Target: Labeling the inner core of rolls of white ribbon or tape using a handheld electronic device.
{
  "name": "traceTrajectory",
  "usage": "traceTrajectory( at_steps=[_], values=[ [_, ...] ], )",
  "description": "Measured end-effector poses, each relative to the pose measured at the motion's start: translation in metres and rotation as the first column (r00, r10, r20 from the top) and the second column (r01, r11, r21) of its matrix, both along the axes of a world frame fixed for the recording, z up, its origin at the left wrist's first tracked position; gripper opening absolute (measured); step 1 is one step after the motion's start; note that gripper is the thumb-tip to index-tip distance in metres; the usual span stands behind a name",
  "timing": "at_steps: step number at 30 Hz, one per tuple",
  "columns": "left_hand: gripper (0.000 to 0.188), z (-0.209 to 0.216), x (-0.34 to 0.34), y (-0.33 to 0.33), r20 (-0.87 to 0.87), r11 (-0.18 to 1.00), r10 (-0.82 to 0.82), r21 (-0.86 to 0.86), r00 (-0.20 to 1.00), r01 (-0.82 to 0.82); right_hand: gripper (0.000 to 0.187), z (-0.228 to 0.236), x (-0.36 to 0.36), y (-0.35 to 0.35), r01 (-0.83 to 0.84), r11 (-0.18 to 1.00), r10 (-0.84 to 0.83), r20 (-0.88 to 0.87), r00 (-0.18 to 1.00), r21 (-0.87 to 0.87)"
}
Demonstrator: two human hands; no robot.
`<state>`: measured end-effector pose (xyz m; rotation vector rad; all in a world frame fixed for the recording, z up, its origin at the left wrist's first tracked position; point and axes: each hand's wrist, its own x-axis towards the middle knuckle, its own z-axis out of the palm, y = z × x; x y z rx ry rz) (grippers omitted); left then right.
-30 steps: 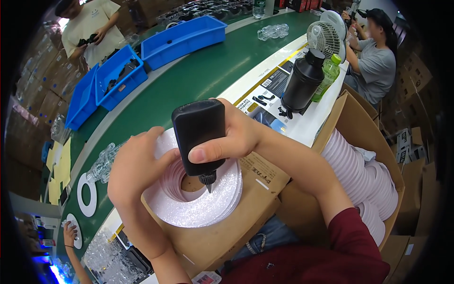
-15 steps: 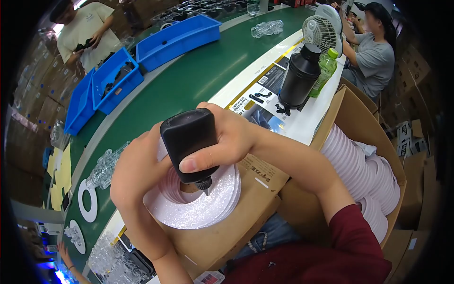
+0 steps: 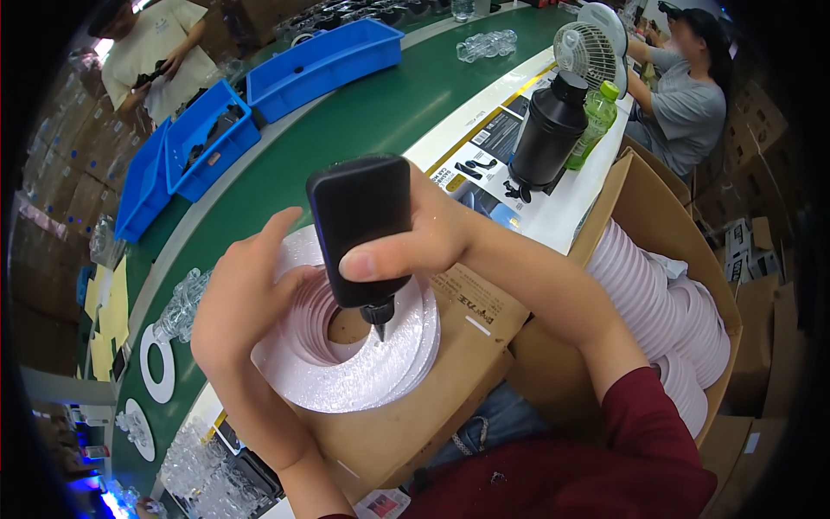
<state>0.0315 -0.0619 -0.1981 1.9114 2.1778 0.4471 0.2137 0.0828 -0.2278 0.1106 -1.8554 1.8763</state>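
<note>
My right hand [image 3: 424,238] grips a black squeeze bottle [image 3: 361,229], tipped nozzle-down over a stack of white rings [image 3: 380,381]. The nozzle tip is at the top ring's right side; whether it touches cannot be told. Wet, shiny specks cover that ring's face. At the stack's left side is my left hand [image 3: 246,298], open, its thumb and fingers spread and the thumb near the ring's hole. Under the stack lies a brown cardboard box [image 3: 467,333], visible through the hole too.
A green conveyor belt [image 3: 380,108] curves past, carrying clear plastic parts [image 3: 486,46] and a white ring [image 3: 157,368]. Blue bins [image 3: 324,65] line its far side. At right are a black bottle [image 3: 549,130], green bottle [image 3: 595,125], fan [image 3: 590,52] and carton [image 3: 618,186] of ring stacks. Two people work beyond.
My left hand has opened away from the squeeze bottle, its fingers spreading. My right hand has moved the bottle up and slightly right, and it stands more upright.
</note>
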Motion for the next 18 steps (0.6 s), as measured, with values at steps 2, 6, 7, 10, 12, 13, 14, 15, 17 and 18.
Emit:
traceTrajectory(
  at_steps=[2,6,7,10,12,13,14,15,17,18],
  values=[
    [0.058,-0.003,-0.005,-0.007,-0.084,0.995,0.080,0.060,0.993,-0.075,0.041,0.003,0.001,0.001,-0.012,1.000,0.012,0.013,1.000,0.016],
    [0.058,-0.002,-0.012,-0.015,-0.059,0.993,0.119,0.005,0.991,-0.119,0.041,0.001,-0.001,-0.002,-0.048,0.998,0.047,0.030,0.998,0.037],
    [0.058,-0.003,-0.013,-0.016,-0.076,0.992,0.129,-0.006,0.989,-0.130,0.041,0.000,-0.002,-0.003,-0.048,0.998,0.047,0.031,0.998,0.035],
    [0.059,-0.006,-0.016,-0.015,-0.085,0.991,0.133,-0.014,0.987,-0.135,0.039,-0.002,-0.005,-0.002,-0.062,0.995,0.059,0.036,0.998,0.073],
    [0.060,-0.006,-0.019,-0.015,-0.076,0.992,0.128,-0.004,0.989,-0.128,0.035,-0.001,-0.005,-0.003,-0.076,0.996,0.076,-0.013,0.997,0.053],
    [0.061,-0.007,-0.020,-0.016,-0.064,0.990,0.138,0.008,0.988,-0.138,0.035,0.000,-0.005,-0.004,-0.075,0.996,0.076,-0.013,0.997,0.055],
    [0.061,-0.009,-0.021,-0.014,-0.052,0.989,0.148,0.017,0.988,-0.147,0.033,0.000,-0.003,-0.004,-0.092,0.995,0.092,-0.006,0.996,0.039],
    [0.061,-0.009,-0.021,-0.014,-0.052,0.989,0.146,0.016,0.988,-0.146,0.031,0.000,-0.002,-0.003,-0.109,0.994,0.109,0.000,0.994,0.024],
    [0.062,-0.006,-0.021,-0.015,-0.052,0.983,0.183,0.006,0.982,-0.183,0.029,-0.003,-0.005,0.001,-0.129,0.991,0.129,-0.013,0.992,0.032],
    [0.062,-0.004,-0.019,-0.014,-0.053,0.983,0.183,0.005,0.982,-0.183,0.027,-0.004,-0.006,0.002,-0.150,0.988,0.151,-0.027,0.988,0.042]
  ],
)
